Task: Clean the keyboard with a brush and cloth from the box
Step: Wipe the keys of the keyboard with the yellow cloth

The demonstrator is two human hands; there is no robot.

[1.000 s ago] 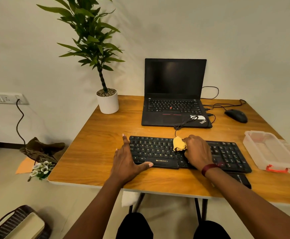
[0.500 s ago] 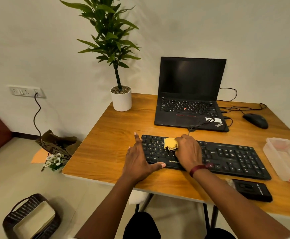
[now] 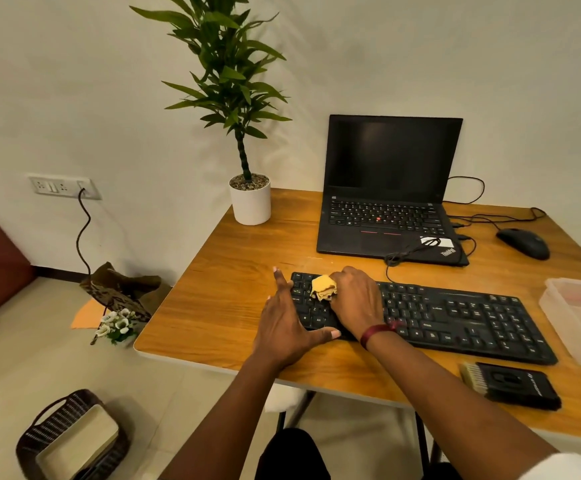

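Our right hand (image 3: 356,303) lies knuckles-up on the left part of the black keyboard (image 3: 455,317) and grasps a crumpled yellow cloth (image 3: 323,287). The cloth comes out at the hand's 10 o'clock side and touches the keys. The fingertips are hidden under the hand and the cloth, so we cannot tell how exactly they pinch it.

Our left hand (image 3: 284,323) is released. Its fingers are straight and lie flat at the keyboard's left end, and the thumb is stretched along the front edge. Both hands cover the keys under them.

From the right hand, the brush (image 3: 510,384) lies on the wooden table (image 3: 230,289) at 4 o'clock, apart from the keyboard, with pale bristles at its left end. The print on its black body is too small to read.

At 3 o'clock stands the clear plastic box (image 3: 580,313). The frame edge cuts it off, and only a piece of its red clasp shows.

At 1 o'clock there is an open laptop (image 3: 386,202) with a dark screen, and further right a black mouse (image 3: 524,242).

At 11 o'clock a plant stands in a white pot (image 3: 250,200).
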